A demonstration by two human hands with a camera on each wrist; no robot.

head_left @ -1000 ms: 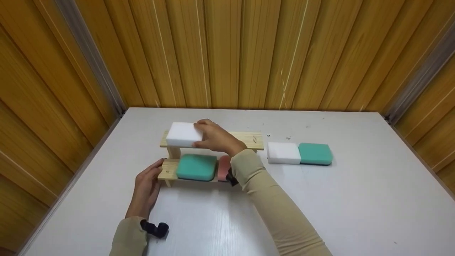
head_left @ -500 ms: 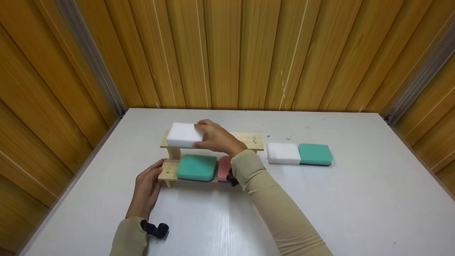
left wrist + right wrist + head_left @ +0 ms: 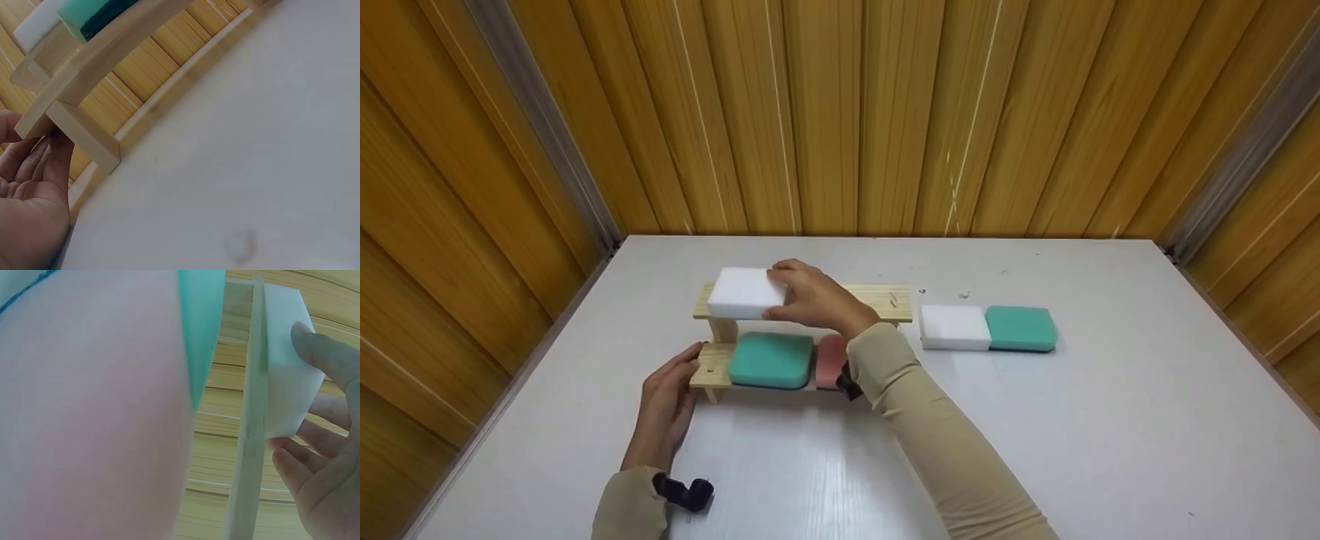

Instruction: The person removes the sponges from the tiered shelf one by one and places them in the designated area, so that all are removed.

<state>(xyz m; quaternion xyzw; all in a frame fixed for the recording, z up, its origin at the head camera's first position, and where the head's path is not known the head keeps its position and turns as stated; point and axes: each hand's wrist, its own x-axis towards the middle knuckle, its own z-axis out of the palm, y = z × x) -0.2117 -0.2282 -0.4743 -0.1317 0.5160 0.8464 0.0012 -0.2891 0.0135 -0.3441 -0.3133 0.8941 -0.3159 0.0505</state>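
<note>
On the upper step of a small two-step wooden rack [image 3: 874, 300] lies a white sponge [image 3: 741, 292]. My right hand [image 3: 821, 301] holds it by its right end, thumb on the front side and fingers towards the back. In the right wrist view the sponge [image 3: 289, 365] sits against the upper board. With thumb and fingers, my left hand [image 3: 666, 390] grips the left end of the lower step; the left wrist view has the fingers under the board [image 3: 48, 107]. A green sponge [image 3: 771, 358] and a pink sponge [image 3: 830, 360], partly hidden by the right sleeve, rest on that lower step.
Right of the rack, another white sponge [image 3: 955, 328] and another green sponge [image 3: 1021, 328] lie side by side on the white table [image 3: 1110, 435]. Wood-patterned walls [image 3: 825, 112] stand behind and on both sides.
The head view has tilted up slightly, so everything appears a little lower. Neither hand has visibly moved relative to the rack, and the sponges stay in place.
</note>
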